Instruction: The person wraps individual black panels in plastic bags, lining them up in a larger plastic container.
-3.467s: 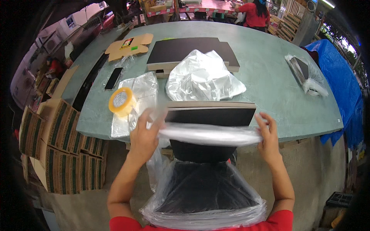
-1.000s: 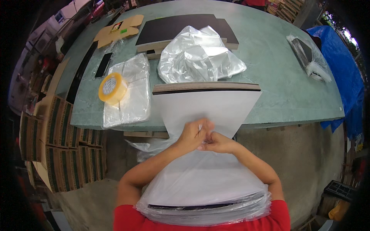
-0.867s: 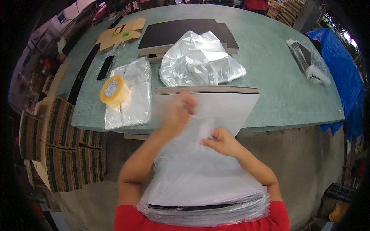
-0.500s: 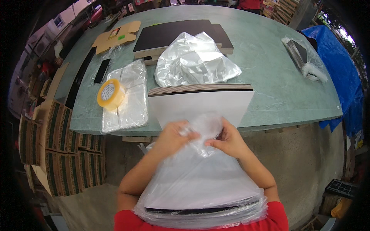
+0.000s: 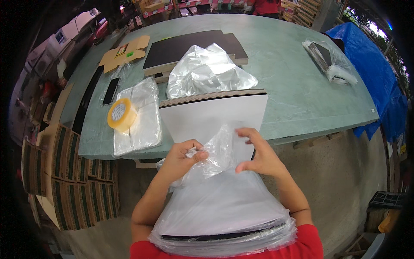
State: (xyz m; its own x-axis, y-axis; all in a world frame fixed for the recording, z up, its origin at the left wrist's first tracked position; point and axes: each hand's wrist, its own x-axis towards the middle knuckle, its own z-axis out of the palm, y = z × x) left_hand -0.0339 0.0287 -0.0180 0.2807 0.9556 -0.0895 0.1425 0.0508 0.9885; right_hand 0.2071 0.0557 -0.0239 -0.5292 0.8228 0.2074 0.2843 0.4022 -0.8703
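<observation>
A clear plastic bag (image 5: 228,203) with white sheets or boards inside leans against my red shirt, its dark inner edge showing low down. My left hand (image 5: 181,159) is closed on the gathered plastic at the bag's far end, thumb against fingers. On the other side of the bunched plastic, my right hand (image 5: 261,155) has thumb and fingers apart and holds nothing. Just beyond both hands, a stack of white-faced boards (image 5: 215,110) rests at the near table edge. Behind that stack sits a crumpled heap of shiny clear plastic (image 5: 207,73).
On the green table (image 5: 297,95), a yellow tape roll (image 5: 122,114) lies on folded plastic bags (image 5: 146,134). A phone (image 5: 111,91), flattened carton (image 5: 123,54) and black boards (image 5: 194,47) lie farther back. A bagged bundle (image 5: 330,62) and blue tarp (image 5: 366,64) are at right; cartons (image 5: 84,198) stand left.
My right hand has let go of the bunched plastic and opened to the right. My left hand has shifted slightly left, holding on. The table scene sits a little lower in the picture.
</observation>
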